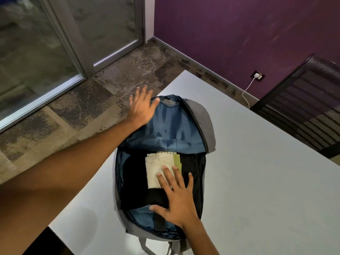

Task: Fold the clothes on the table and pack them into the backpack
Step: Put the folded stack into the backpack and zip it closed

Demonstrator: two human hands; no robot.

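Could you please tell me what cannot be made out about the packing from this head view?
- Clothes under the right hand: the palm covers part of the pale folded cloth and black garment.
- Green item: only a sliver shows.
- Left hand: motion-blurred; contact with the backpack flap is unclear.
- Backpack straps: cut off by the bottom edge.

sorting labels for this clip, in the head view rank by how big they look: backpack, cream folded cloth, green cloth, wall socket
1. backpack
2. cream folded cloth, partly under the right hand
3. green cloth, only a strip showing
4. wall socket, farther from the camera, so its rank against the strip is unsure
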